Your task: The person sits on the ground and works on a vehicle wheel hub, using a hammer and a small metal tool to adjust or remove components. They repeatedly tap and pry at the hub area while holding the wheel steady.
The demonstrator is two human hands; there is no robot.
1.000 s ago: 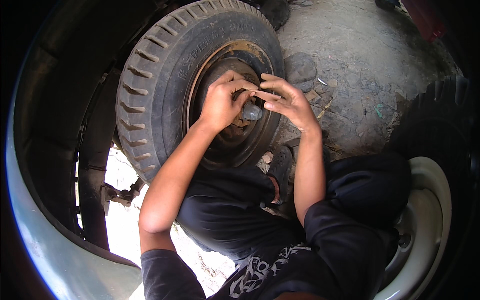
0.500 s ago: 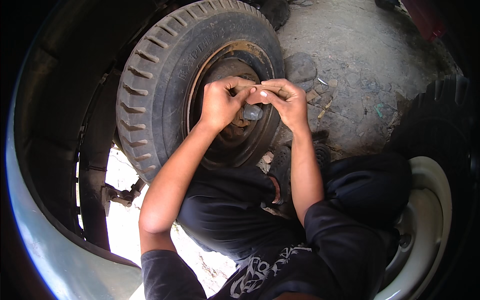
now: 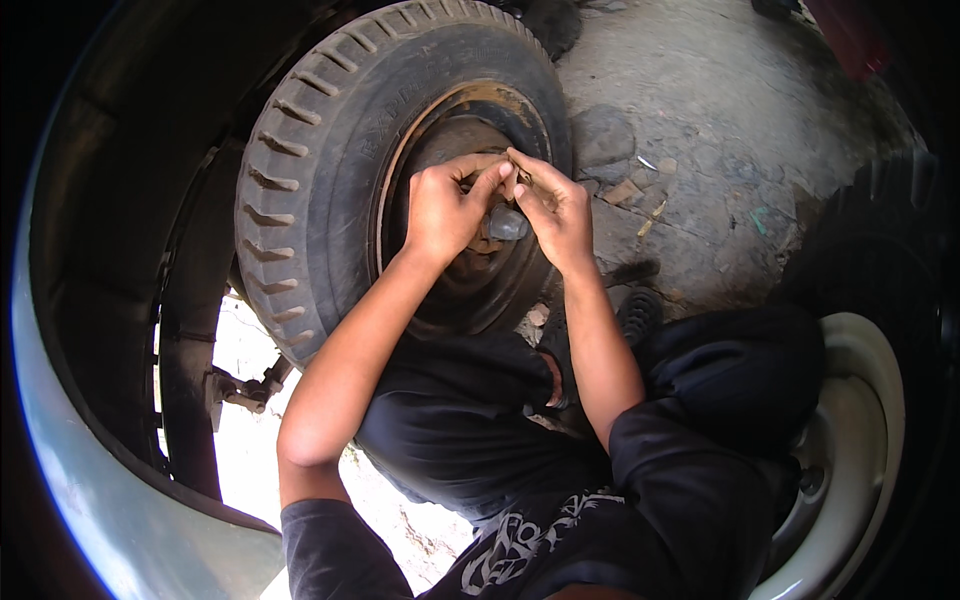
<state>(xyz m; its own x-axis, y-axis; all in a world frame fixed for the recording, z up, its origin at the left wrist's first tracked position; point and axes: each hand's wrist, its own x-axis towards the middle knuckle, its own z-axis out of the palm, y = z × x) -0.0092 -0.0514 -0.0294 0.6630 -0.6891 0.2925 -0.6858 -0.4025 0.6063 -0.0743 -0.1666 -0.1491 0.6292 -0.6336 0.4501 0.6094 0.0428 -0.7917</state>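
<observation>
dark short-sleeved shirt (image 3: 660, 530) | pale chest print (image 3: 530, 540) | dark trousers (image 3: 455, 435) | dark shoes (image 3: 640, 314)

From afar I see bare forearms (image 3: 362, 338) angled inward — bare left hand (image 3: 440, 212) and bare right hand (image 3: 566, 222) pinching, close together.

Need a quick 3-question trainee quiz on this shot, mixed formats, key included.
1. True or false: the left hand and right hand are close together in front of the large wheel.

2. Where in the picture is the pale wheel rim?
A) upper left
B) lower right
C) top centre

3. Short answer: what does the left hand pinch?

Key:
1. True.
2. B.
3. A small thin piece; its material is unclear.
</observation>
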